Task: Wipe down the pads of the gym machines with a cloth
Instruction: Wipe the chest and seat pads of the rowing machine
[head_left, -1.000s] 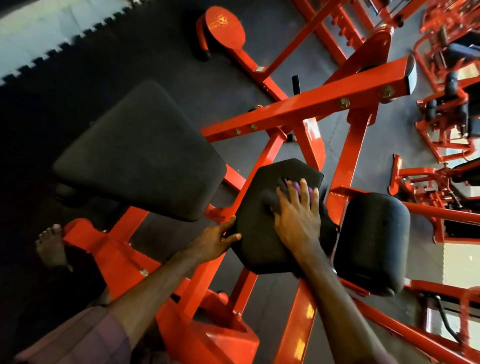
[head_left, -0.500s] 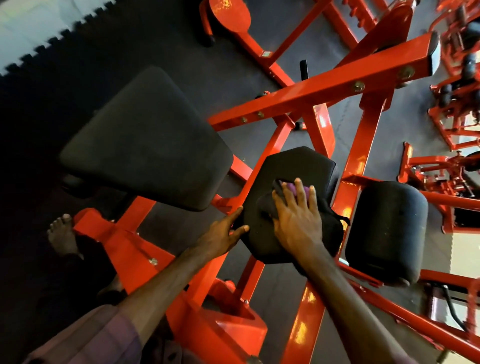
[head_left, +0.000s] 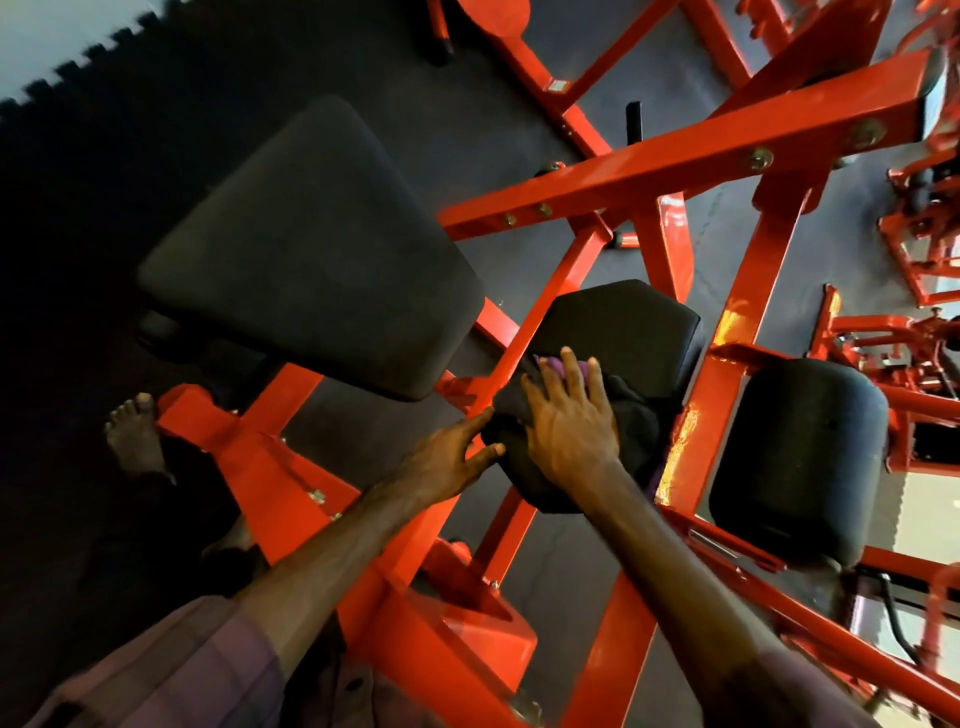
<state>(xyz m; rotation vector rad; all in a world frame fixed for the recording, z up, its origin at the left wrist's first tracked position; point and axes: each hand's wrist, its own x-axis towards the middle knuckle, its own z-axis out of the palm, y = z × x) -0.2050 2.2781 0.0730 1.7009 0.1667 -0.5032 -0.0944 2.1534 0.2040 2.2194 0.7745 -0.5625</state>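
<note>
A small black pad (head_left: 623, 332) sits in the middle of an orange machine frame (head_left: 675, 171). My right hand (head_left: 571, 426) presses flat on a dark cloth (head_left: 631, 415) with a purple patch, laid on the pad's near half. My left hand (head_left: 449, 460) rests on the pad's left edge, fingers spread, steadying it. A large black seat pad (head_left: 311, 249) lies to the left. A rounded black roller pad (head_left: 800, 457) stands to the right.
Orange bars cross above, below and beside the small pad. A bare foot (head_left: 132, 436) stands on the dark rubber floor at the left. More orange machines (head_left: 924, 234) crowd the right edge. A pale floor strip shows at the top left.
My right hand with the cloth has slid a little toward the pad's near left edge. The left hand stays on the edge. The view has shifted slightly.
</note>
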